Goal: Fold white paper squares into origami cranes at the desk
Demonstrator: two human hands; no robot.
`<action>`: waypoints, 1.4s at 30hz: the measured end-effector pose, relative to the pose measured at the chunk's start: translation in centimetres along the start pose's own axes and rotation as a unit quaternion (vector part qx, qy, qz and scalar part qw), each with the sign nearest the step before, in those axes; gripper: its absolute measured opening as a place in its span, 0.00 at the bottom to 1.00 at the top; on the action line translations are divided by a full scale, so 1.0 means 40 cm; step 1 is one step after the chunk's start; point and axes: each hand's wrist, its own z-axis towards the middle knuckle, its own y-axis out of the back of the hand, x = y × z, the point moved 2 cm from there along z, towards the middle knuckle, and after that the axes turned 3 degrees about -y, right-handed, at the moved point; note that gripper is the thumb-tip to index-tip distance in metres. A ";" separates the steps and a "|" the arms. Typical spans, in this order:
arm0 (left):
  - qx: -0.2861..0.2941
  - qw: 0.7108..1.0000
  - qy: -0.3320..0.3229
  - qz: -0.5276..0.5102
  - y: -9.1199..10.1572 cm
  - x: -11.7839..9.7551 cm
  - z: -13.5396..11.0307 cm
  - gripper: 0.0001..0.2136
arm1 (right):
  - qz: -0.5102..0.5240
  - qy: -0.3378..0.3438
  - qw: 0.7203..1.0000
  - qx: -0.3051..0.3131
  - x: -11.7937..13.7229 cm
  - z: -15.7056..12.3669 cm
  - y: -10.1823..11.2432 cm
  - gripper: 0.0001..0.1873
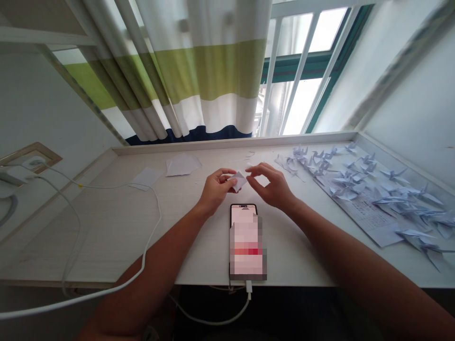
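Note:
My left hand (216, 187) pinches a small folded piece of white paper (239, 180) above the pale desk (106, 227). My right hand (272, 184) hovers just to the right of the paper with fingers curved and apart, its fingertips close to the paper's edge; whether they touch it I cannot tell. A phone (247, 239) lies flat on the desk just below both hands, with a white cable plugged into its near end.
Several folded paper cranes (373, 189) are spread over printed sheets at the right. Loose white paper pieces (183, 164) lie at the back left. A white charging cable (149, 237) loops across the left side. A striped curtain (199, 71) and window stand behind.

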 end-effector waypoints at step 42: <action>0.155 0.985 0.020 -0.072 0.017 0.001 0.001 0.21 | 0.199 -0.097 0.974 0.037 0.026 0.014 0.022 0.13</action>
